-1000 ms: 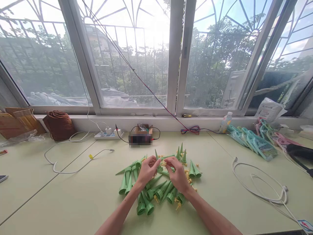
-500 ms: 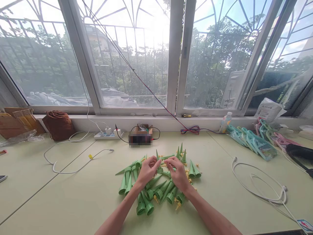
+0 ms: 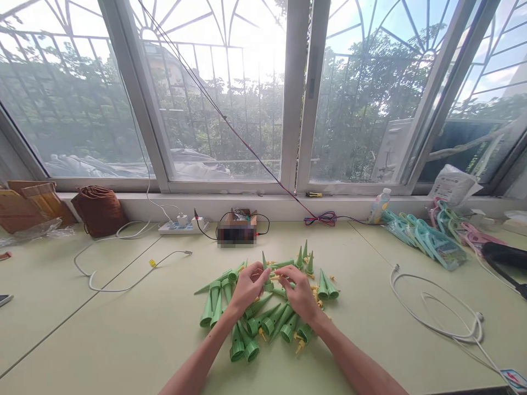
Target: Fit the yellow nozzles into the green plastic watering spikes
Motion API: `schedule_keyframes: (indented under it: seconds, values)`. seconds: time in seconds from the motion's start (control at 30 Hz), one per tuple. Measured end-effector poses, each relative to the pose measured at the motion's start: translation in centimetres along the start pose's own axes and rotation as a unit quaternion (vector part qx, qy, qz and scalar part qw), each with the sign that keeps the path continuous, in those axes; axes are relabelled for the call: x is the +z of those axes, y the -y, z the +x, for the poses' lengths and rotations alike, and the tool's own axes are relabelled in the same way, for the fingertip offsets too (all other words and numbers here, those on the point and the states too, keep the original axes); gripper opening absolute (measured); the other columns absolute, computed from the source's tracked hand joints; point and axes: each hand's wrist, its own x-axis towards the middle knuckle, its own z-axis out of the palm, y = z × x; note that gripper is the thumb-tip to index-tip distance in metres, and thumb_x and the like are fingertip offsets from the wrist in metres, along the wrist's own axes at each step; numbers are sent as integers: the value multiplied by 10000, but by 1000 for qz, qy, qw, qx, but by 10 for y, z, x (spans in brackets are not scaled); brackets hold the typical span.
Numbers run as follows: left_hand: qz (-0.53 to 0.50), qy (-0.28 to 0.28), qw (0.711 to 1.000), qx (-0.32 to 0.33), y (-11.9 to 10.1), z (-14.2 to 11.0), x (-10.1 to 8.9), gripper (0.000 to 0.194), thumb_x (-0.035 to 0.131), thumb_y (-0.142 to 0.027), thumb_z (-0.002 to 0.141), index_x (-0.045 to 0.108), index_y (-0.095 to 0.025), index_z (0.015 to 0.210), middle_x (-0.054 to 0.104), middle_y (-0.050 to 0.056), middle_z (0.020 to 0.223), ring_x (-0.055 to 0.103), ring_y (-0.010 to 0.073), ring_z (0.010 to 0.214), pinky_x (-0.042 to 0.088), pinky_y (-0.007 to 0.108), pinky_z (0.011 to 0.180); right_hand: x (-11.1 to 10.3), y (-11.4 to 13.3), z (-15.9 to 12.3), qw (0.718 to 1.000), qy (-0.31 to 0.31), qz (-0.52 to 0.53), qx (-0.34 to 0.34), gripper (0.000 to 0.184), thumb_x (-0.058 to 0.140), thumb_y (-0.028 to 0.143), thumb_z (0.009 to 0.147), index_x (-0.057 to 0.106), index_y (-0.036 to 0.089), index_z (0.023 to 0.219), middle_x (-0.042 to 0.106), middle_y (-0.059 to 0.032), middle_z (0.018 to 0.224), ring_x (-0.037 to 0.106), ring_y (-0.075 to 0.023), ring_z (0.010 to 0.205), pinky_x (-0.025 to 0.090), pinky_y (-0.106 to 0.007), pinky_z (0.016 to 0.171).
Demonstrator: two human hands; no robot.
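A heap of green plastic cone spikes (image 3: 247,329) with small yellow fittings (image 3: 300,345) lies on the pale green table (image 3: 123,340). Both hands rest over the heap's middle. My left hand (image 3: 246,288) pinches the base of an upright green spike (image 3: 265,269). My right hand (image 3: 300,293) meets it from the right, its fingertips closed on a small yellow fitting (image 3: 275,276) beside that spike. Several cones stand upright behind the hands (image 3: 307,260); others lie flat on both sides.
A white cable (image 3: 436,307) loops at the right, another cable (image 3: 123,274) at the left. A power strip (image 3: 181,225) and small box (image 3: 239,230) sit by the window sill. Teal and pink hangers (image 3: 432,241) lie at the far right, a brown bag (image 3: 96,211) far left.
Both hands stayed over the heap; the fingers shifted slightly around the upright spike and the yellow fitting. Nothing else moved.
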Motion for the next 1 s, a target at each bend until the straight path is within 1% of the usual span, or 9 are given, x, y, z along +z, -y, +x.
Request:
schedule_keyframes:
  seconds: [0.17,0.37,0.5,0.7,0.83,1.0]
  values:
    - [3,-5,1000,1,2,0,0,381,584,-507,870,440,-194,706,428,-69,549,447,77,398,362,183,398,1,0,0,1000,-1,-4,2,200,526,230,949,708,203,1026,668,-74,958,632,-202,851,523,-314,737]
    - [8,-19,1000,8,3,1,-1,393,583,-508,867,420,-196,693,397,-68,547,417,70,420,353,174,406,4,1,-1,1000,-4,-24,-5,157,555,232,924,678,193,836,641,-41,817,594,-185,752,495,-292,675]
    - [11,-28,999,11,3,1,0,413,588,-537,853,423,-196,688,378,-70,549,390,68,422,338,176,403,6,1,-1,1000,-7,-27,-2,167,565,235,911,664,195,781,635,-32,779,582,-178,719,485,-283,642]
    - [9,-29,999,16,3,-1,1,405,593,-537,855,441,-193,704,378,-70,561,391,70,432,338,177,411,5,3,-1,1000,-7,-16,17,181,572,252,903,666,190,761,647,-32,767,584,-174,710,486,-272,633]
    - [-6,-31,999,13,1,-1,1,385,599,-517,861,456,-189,721,415,-62,578,420,70,435,366,174,410,5,5,-1,999,-12,-10,30,191,571,283,912,674,186,783,665,-41,782,594,-179,714,486,-273,622]
    - [-32,-27,999,5,-1,0,1,369,603,-513,857,491,-182,736,462,-55,579,471,80,416,399,183,393,5,5,0,1000,-17,-4,24,218,566,330,932,689,188,823,687,-49,805,617,-183,720,504,-277,620]
